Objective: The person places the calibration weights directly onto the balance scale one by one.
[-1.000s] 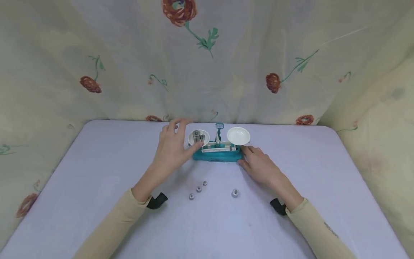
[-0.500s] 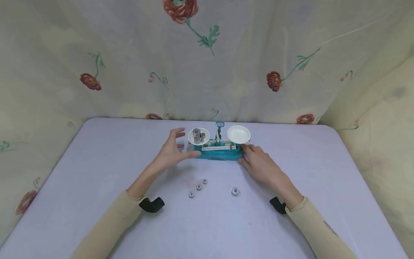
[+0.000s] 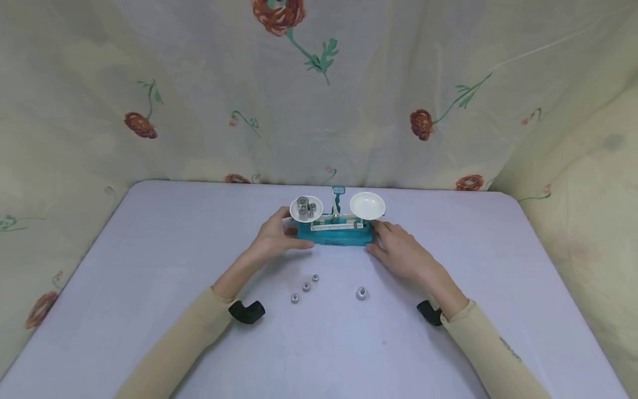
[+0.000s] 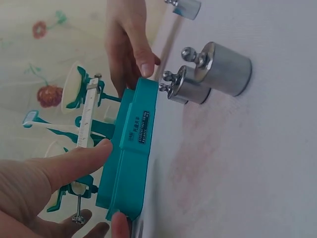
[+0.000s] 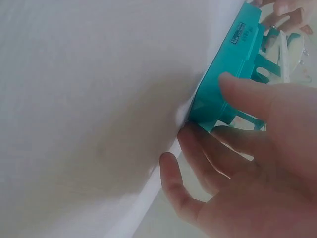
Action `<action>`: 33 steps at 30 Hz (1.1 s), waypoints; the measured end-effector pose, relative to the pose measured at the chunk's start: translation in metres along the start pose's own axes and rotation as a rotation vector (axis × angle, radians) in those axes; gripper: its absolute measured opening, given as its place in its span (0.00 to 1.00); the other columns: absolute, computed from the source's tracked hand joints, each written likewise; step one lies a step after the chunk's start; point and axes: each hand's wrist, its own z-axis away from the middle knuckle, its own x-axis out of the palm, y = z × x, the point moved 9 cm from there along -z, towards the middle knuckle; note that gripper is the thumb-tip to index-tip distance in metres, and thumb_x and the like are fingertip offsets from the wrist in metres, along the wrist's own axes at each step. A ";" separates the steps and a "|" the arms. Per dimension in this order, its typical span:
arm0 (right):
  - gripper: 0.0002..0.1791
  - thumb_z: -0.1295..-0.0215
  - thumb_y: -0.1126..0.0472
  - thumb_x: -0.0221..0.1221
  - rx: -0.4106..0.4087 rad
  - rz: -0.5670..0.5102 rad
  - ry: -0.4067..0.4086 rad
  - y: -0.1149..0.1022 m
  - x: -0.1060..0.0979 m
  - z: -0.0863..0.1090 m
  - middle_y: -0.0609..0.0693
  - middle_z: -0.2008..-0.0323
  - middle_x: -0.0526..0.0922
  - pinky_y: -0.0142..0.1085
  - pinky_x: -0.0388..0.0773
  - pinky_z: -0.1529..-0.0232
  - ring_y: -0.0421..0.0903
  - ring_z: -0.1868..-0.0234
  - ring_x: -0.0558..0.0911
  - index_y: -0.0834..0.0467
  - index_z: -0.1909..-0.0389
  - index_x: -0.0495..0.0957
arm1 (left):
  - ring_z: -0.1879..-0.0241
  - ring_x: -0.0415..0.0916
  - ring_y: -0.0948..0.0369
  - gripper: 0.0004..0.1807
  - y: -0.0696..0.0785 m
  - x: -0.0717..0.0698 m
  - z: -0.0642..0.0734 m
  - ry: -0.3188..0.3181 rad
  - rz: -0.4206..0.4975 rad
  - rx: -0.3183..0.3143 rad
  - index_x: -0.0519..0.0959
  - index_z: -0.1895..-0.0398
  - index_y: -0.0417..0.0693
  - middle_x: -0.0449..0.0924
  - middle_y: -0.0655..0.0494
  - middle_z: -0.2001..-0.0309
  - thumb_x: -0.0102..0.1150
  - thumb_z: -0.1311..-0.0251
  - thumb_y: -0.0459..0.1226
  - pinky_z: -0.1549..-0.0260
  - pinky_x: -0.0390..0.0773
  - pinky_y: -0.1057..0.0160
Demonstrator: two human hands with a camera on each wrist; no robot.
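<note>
A teal balance scale (image 3: 335, 236) with two white pans stands near the table's far edge. Several metal weights (image 3: 303, 208) are grouped in its left pan; the right pan (image 3: 367, 206) holds nothing. My left hand (image 3: 275, 237) is around the base's left end, thumb in front and other fingers at the end and behind. My right hand (image 3: 402, 252) grips the base's right end, with its thumb (image 5: 242, 94) against the front face in the right wrist view. Some left fingers are hidden behind the scale in the head view.
Three small weights (image 3: 306, 287) stand in a slanting row on the table in front of the scale. A larger weight (image 3: 361, 293) stands to their right. A flowered cloth (image 3: 374, 111) hangs behind the table (image 3: 164, 260).
My left hand has come down from beside the left pan and moved right onto the base's left end. The right hand has stayed at the base's right end.
</note>
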 end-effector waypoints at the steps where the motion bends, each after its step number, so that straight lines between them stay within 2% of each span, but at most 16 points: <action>1: 0.38 0.17 0.55 0.56 -0.001 -0.006 -0.005 0.000 0.000 0.000 0.71 0.20 0.65 0.68 0.67 0.23 0.72 0.21 0.67 0.69 0.17 0.55 | 0.23 0.72 0.40 0.52 0.000 0.001 -0.001 0.003 -0.013 -0.002 0.61 0.18 0.46 0.64 0.43 0.19 0.82 0.44 0.35 0.23 0.72 0.43; 6: 0.39 0.17 0.53 0.57 0.012 -0.006 -0.022 -0.001 -0.001 0.003 0.71 0.20 0.65 0.69 0.67 0.24 0.72 0.21 0.68 0.68 0.17 0.55 | 0.21 0.69 0.40 0.53 -0.001 0.002 -0.005 0.012 -0.027 -0.021 0.61 0.18 0.46 0.65 0.42 0.19 0.82 0.44 0.35 0.21 0.69 0.42; 11: 0.39 0.17 0.51 0.58 0.047 0.016 -0.020 -0.002 -0.009 0.009 0.68 0.21 0.68 0.71 0.67 0.25 0.72 0.22 0.69 0.67 0.17 0.58 | 0.23 0.71 0.40 0.52 -0.001 0.003 -0.008 0.010 -0.044 -0.006 0.61 0.18 0.44 0.67 0.40 0.20 0.81 0.43 0.33 0.23 0.72 0.43; 20: 0.31 0.19 0.50 0.60 0.051 0.086 -0.034 -0.014 -0.020 0.018 0.67 0.27 0.77 0.73 0.71 0.29 0.70 0.26 0.75 0.65 0.25 0.72 | 0.25 0.73 0.42 0.52 -0.001 0.005 -0.015 0.066 -0.125 0.026 0.63 0.18 0.43 0.73 0.39 0.24 0.83 0.45 0.34 0.23 0.72 0.44; 27: 0.24 0.23 0.52 0.65 0.017 0.083 -0.050 -0.031 -0.026 0.029 0.60 0.41 0.88 0.65 0.80 0.36 0.61 0.41 0.86 0.62 0.36 0.82 | 0.22 0.69 0.43 0.52 -0.002 0.004 -0.016 0.085 -0.123 0.023 0.63 0.18 0.42 0.72 0.40 0.23 0.83 0.45 0.35 0.20 0.67 0.43; 33: 0.21 0.26 0.52 0.69 -0.038 0.073 -0.067 -0.050 -0.027 0.035 0.57 0.45 0.89 0.57 0.84 0.41 0.56 0.46 0.87 0.60 0.40 0.83 | 0.17 0.62 0.44 0.52 -0.002 0.005 -0.019 0.055 -0.126 0.044 0.64 0.18 0.43 0.69 0.42 0.20 0.83 0.45 0.36 0.16 0.59 0.44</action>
